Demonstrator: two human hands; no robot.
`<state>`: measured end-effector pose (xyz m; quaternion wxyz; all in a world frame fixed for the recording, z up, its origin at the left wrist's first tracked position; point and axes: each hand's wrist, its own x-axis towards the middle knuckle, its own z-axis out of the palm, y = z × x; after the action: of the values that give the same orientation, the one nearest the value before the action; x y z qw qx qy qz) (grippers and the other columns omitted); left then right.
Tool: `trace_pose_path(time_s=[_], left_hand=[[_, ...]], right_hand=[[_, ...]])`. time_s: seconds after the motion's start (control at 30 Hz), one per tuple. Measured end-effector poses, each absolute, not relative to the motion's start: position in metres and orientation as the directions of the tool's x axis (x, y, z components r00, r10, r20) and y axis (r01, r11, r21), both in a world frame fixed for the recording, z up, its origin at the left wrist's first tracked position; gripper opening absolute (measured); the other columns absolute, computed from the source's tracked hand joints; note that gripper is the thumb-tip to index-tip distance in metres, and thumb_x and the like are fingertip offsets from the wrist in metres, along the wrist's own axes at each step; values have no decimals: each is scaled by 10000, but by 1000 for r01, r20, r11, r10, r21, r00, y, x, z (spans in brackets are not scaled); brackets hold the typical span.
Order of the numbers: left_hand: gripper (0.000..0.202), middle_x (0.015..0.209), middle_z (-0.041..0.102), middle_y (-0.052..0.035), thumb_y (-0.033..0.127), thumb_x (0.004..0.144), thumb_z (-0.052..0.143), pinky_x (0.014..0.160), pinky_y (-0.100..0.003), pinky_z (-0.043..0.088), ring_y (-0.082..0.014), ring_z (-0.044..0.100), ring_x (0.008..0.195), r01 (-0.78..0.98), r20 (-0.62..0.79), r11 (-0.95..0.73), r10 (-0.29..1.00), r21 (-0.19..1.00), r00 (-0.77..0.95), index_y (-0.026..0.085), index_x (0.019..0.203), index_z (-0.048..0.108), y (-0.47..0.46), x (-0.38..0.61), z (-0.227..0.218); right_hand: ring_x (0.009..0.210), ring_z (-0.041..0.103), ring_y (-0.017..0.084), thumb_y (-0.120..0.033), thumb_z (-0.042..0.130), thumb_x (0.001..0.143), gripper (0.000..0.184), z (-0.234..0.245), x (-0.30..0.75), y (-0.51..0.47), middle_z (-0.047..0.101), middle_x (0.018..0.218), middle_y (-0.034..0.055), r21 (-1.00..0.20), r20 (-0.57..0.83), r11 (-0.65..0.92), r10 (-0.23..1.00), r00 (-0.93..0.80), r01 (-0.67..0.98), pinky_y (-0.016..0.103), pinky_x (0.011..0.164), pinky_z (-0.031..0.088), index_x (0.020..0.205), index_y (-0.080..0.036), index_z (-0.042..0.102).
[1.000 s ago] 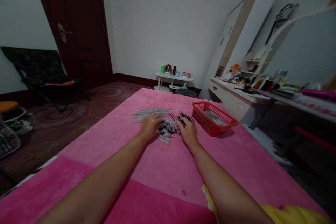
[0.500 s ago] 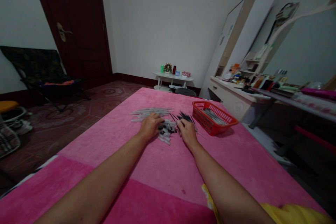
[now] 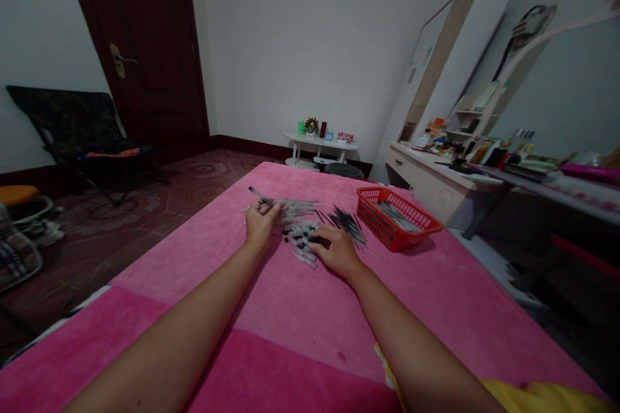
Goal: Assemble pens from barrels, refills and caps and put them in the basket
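My left hand point(image 3: 260, 222) is closed around a pen point(image 3: 262, 195), which slants up to the left with its dark end poking out. Behind and beside it lie several pale pen barrels point(image 3: 300, 204) in a row. At the pile of small whitish pen caps point(image 3: 301, 232), some with black parts, my right hand point(image 3: 336, 250) has its fingers curled together. Whatever its fingertips pinch is too small to make out. A heap of thin black refills point(image 3: 343, 221) lies just beyond that hand.
To the right stands a red plastic basket point(image 3: 421, 230) with several thin grey sticks point(image 3: 398, 214) inside. Everything rests on a pink cloth point(image 3: 290, 310). Yellow fabric point(image 3: 533, 397) shows at the lower right. A dressing table point(image 3: 436, 174) stands beyond the right edge.
My left hand has moved left and up from the caps, with the pen now tilted in it. My right hand has shifted slightly left and down onto the cap pile, uncovering more refills.
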<state>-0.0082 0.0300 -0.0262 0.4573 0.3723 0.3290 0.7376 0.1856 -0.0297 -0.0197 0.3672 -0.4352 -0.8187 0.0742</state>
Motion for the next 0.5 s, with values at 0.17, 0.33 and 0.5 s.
trace_pose_path(time_s=[0.17,0.33,0.5], left_hand=[[403,782,665,-16,224,566,825,653,-262,556,-159,687,755,-615,147,-253,965,746,-219,159,822,521,27,-2,-27],[365,777,681,-21,184,568,820,648,-253,559,-149,684,728,-646,123,-200,979,737,-162,150,812,550,25,0,-26],[350,782,695,-39,147,559,817,647,-249,564,-140,680,700,-660,78,-156,986,735,-146,131,797,561,23,-1,-23]], right_hand=[[871,578,180,-235,707,754,235,-16,182,-34,646,914,29,-335,476,639,749,-461,693,280,757,424,984,-281,728],[861,582,172,-209,679,775,214,-14,179,-36,654,946,23,-321,433,639,756,-492,699,267,734,421,971,-283,721],[810,585,191,-196,664,750,162,-14,178,-36,666,866,51,-340,501,557,789,-355,758,288,723,420,911,-201,674]])
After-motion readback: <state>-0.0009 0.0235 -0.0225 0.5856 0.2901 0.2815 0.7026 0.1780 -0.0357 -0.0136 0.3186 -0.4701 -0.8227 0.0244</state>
